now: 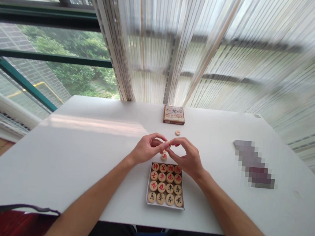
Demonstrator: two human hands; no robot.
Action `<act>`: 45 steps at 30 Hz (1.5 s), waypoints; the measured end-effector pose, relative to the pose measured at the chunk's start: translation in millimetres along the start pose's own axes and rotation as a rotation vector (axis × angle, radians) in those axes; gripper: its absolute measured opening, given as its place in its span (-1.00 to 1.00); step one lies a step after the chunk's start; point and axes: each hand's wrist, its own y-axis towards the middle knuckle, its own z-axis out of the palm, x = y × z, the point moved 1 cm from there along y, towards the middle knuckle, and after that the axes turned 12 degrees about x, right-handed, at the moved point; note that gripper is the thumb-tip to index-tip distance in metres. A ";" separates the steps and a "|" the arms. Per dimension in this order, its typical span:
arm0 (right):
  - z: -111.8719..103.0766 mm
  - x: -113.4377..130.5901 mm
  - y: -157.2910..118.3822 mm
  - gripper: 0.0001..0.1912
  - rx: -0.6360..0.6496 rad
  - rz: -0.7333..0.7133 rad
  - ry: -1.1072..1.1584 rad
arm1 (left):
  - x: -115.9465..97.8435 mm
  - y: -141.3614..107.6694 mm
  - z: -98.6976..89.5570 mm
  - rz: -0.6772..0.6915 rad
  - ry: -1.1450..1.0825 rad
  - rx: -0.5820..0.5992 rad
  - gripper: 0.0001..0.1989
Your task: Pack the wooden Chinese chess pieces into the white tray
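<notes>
My left hand (148, 148) and my right hand (186, 157) meet over the middle of the table, fingertips pinched together on a round wooden Chinese chess piece (168, 144). Fingers cover most of that piece. Just below them a piece with a red character (164, 156) lies on the table, and part of another shows behind it. Nearer to me sits an open box tray (147, 190) filled with rows of pieces, red-marked ones in the far rows and black-marked ones in the near rows. Beyond my hands lies a single loose piece (177, 132).
At the back of the white table (88, 156) lies the box lid (174, 115) with printed Chinese writing. A pixelated long object (254, 165) rests on the right. Striped curtains (207, 56) and a window stand behind the table; a dark strap (17, 208) lies at the lower left.
</notes>
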 end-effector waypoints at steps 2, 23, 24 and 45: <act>0.5 -0.2 -0.4 -0.82 -0.011 -0.013 -0.001 | -1.1 -0.6 -0.6 0.005 0.000 0.029 -0.67; -0.8 -0.3 -2.3 -0.68 0.027 0.009 0.023 | -1.5 -3.9 -2.7 0.034 -0.065 0.114 -0.64; -0.7 -0.5 -2.4 -0.67 0.036 0.013 0.029 | -1.3 -3.9 -2.7 0.035 -0.063 0.110 -0.64; 0.8 -2.3 -1.9 -0.76 0.057 0.087 0.169 | -1.3 -3.9 -1.3 0.047 0.051 0.064 -0.65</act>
